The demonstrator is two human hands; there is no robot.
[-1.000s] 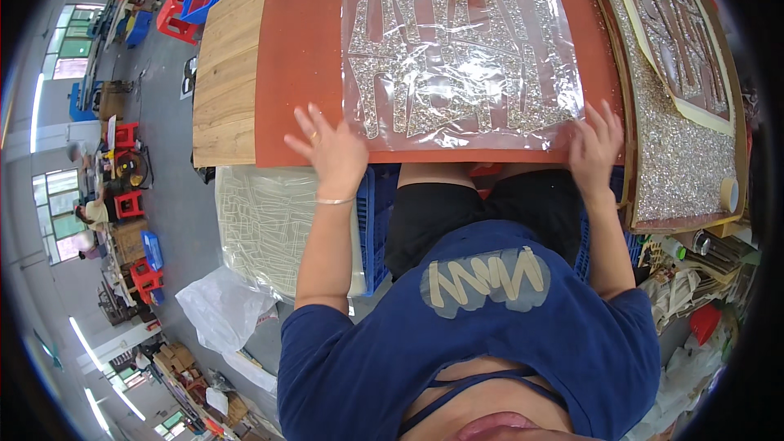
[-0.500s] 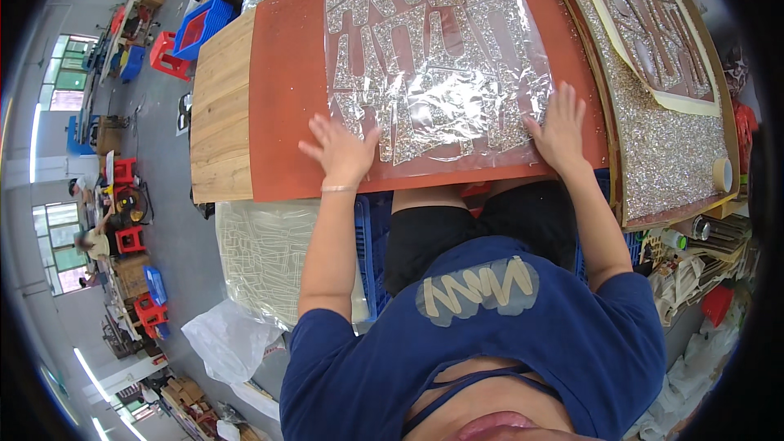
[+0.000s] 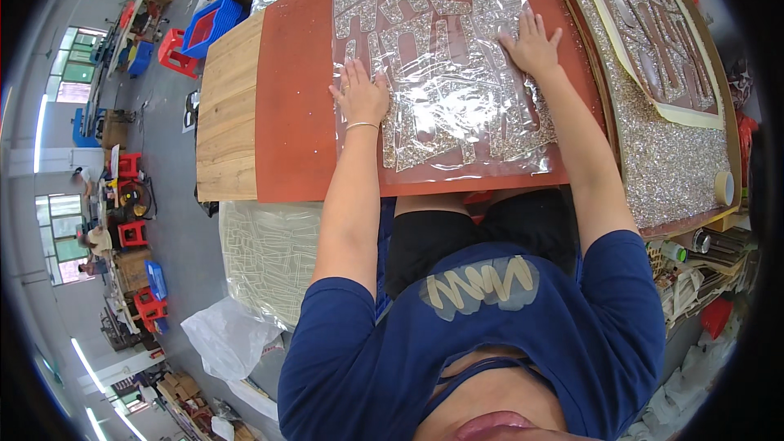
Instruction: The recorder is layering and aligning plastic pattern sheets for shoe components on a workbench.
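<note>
On either side edge of the clear plastic sheet [image 3: 449,73], my left grip [image 3: 362,100] and right grip [image 3: 535,47] are palm-down, fingers apart, so most of it lies between them. Half a second ago both were closer to its near edge. Red mat [image 3: 296,106] underneath, wooden planks [image 3: 227,114] off left.

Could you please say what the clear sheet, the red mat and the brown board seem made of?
Clear sheet: probably thin, glossy plastic film, judging by its wrinkles and glare. Red mat: perhaps rubber or silicone, matt and evenly coloured. Board: apparently wood or wood-look laminate, with grain and plank-like bands.
</note>
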